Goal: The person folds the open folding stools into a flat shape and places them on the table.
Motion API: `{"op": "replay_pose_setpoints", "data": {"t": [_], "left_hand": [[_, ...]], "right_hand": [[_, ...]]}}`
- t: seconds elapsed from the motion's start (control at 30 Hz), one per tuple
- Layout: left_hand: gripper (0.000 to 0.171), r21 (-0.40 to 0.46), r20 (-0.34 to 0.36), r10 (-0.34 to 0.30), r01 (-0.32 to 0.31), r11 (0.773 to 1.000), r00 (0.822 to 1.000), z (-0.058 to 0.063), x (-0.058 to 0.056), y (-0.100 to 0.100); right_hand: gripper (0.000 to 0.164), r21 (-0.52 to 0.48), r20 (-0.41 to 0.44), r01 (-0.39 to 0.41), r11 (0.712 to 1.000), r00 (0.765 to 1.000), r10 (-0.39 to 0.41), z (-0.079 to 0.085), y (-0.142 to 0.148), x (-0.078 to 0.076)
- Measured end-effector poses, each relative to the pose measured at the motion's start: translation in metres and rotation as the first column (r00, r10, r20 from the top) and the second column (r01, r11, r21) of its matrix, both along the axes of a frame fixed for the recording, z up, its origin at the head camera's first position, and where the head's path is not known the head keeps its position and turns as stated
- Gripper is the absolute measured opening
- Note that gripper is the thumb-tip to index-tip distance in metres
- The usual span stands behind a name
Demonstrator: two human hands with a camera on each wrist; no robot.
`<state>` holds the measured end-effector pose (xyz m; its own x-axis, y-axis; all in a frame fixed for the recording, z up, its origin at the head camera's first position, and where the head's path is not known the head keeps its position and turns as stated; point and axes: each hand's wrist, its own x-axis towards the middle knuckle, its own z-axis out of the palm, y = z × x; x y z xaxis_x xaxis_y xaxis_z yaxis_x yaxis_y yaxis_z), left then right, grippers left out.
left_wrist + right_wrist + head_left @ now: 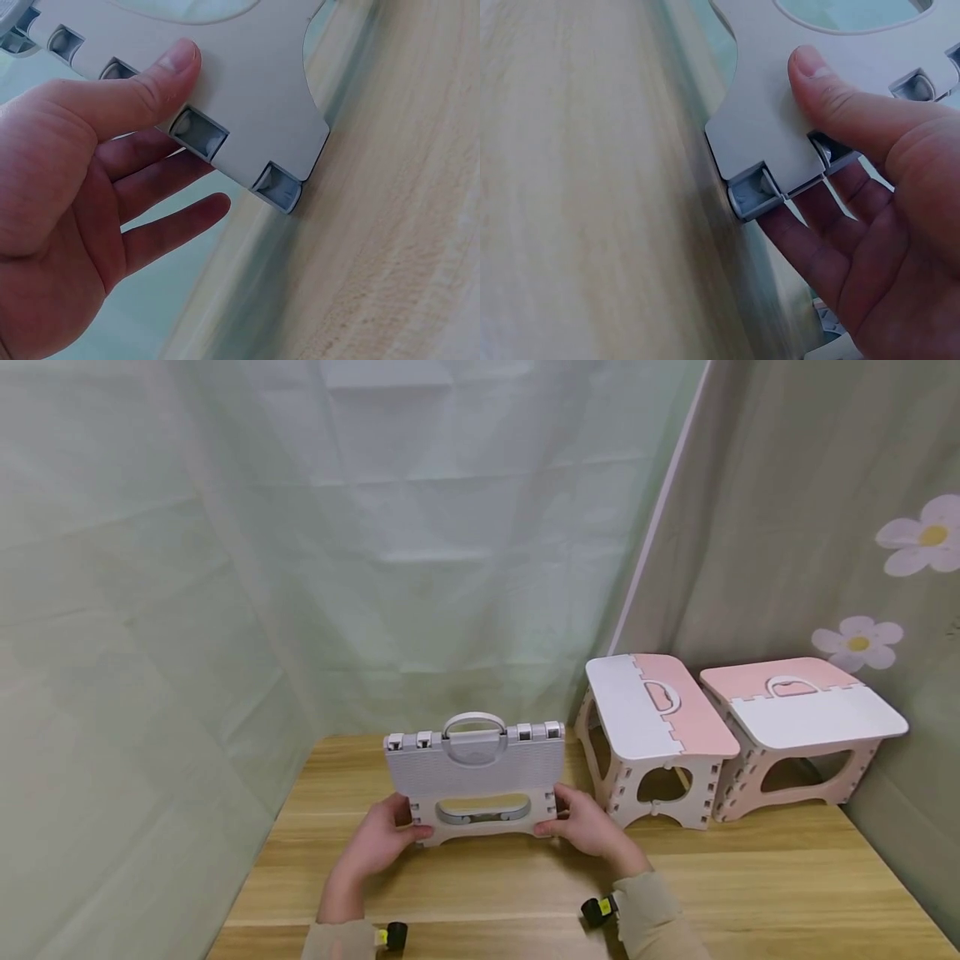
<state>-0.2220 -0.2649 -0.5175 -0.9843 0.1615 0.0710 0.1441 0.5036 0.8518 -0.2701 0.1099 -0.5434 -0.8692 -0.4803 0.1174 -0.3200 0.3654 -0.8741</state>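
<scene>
Gripping a folded stool by both sides with left hand and right hand at lower centre in the head view, pinching its edge at upper left in the left wrist view and at upper right in the right wrist view, possibly risking a tip or drop from uneven pressure.

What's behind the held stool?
Behind the stool: fingers of the left hand and right hand, wooden table, then pale green fabric. Anything else it covers can't be seen.
</scene>
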Motion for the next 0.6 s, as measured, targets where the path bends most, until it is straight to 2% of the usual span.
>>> {"op": "replay_pose_setpoints", "data": {"t": [0.43, 0.6], "left_hand": [[0.05, -0.038, -0.015, 0.01, -0.011, 0.999, 1.0, -0.0041, -0.0004, -0.0014], [0.047, -0.045, -0.017, 0.004, -0.005, 0.999, 1.0, -0.0044, -0.0012, -0.0011]], "right_hand": [[0.049, -0.009, 0.065, -0.062, 0.998, 0.996, 0.063, -0.0014, 0.0019, 0.0022], [0.05, 0.014, 0.063, -0.046, 0.999, 0.997, 0.045, -0.0025, 0.0023, 0.0004]]}}
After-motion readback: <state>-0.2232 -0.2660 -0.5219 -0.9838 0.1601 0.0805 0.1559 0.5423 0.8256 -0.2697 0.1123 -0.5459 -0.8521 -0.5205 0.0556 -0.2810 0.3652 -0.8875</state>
